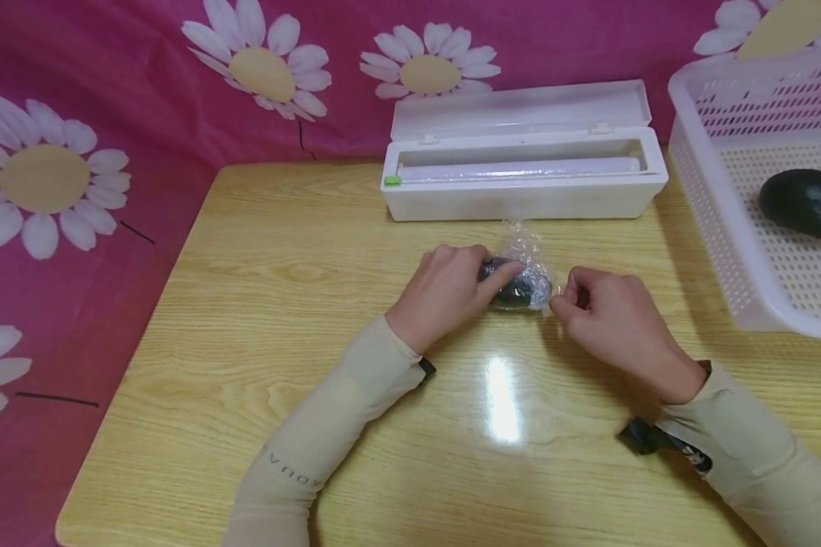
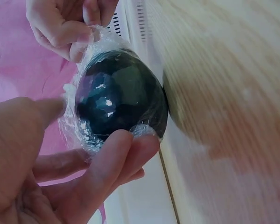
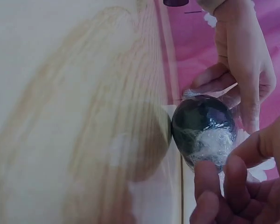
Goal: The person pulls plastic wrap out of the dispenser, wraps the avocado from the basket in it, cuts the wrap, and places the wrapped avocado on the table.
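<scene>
A dark green avocado [image 1: 513, 294] lies on the table, wrapped in clear cling film [image 1: 522, 245] that bunches at its right end and sticks up loosely behind it. My left hand [image 1: 446, 291] grips the avocado from the left, thumb across its top. In the left wrist view, fingers of that hand press on the near side of the film-covered avocado [image 2: 123, 93]. At the right end, my right hand [image 1: 612, 315] pinches the film's edge between thumb and fingers. From the right wrist view, crumpled film covers part of the avocado [image 3: 196, 116].
Behind the hands stands a white cling film box [image 1: 520, 203], lid up, with a film roll [image 1: 520, 169] inside and a green slider [image 1: 392, 181] at its left. A white basket [image 1: 718, 220] at the right holds another avocado [image 1: 803, 203]. A flowered pink cloth backs the table.
</scene>
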### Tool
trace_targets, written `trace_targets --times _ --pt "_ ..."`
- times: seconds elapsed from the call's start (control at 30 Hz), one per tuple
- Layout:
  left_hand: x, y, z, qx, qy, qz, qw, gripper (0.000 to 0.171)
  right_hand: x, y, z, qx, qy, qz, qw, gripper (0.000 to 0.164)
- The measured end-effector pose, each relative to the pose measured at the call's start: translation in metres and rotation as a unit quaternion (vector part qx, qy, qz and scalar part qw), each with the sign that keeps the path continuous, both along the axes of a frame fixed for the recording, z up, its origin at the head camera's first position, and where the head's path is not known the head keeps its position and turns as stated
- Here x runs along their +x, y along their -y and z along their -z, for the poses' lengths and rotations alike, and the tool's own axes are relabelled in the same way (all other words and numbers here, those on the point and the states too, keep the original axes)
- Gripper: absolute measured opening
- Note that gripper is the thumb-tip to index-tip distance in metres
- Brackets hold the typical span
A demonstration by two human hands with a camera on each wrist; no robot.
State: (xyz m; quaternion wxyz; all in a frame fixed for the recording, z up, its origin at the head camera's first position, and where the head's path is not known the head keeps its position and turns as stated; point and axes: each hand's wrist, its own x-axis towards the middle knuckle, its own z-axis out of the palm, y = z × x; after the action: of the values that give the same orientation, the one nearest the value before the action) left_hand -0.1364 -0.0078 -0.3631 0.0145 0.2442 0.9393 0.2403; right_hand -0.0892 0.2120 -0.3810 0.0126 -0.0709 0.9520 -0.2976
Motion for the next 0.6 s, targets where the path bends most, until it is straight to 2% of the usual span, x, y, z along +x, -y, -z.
trace_targets --times 0.2,0.37,0.47,0.6 --pt "0.000 0.001 -0.003 -0.009 0.016 0.005 0.9998 0.045 -0.003 -0.004 0.000 0.013 0.050 -0.024 0.998 0.022" --pt "0.001 0.002 -0.002 -0.008 0.012 0.023 0.9996 0.048 -0.007 -0.008 -0.001 0.022 0.079 -0.050 0.995 0.024" --pt "0.001 0.003 -0.002 -0.011 0.025 0.026 0.9993 0.058 -0.008 -0.011 -0.005 0.019 0.101 -0.066 0.993 0.022" --pt "-0.001 0.003 -0.003 -0.028 0.059 0.008 0.9978 0.081 -0.007 -0.017 -0.015 0.011 0.121 -0.062 0.991 0.021"
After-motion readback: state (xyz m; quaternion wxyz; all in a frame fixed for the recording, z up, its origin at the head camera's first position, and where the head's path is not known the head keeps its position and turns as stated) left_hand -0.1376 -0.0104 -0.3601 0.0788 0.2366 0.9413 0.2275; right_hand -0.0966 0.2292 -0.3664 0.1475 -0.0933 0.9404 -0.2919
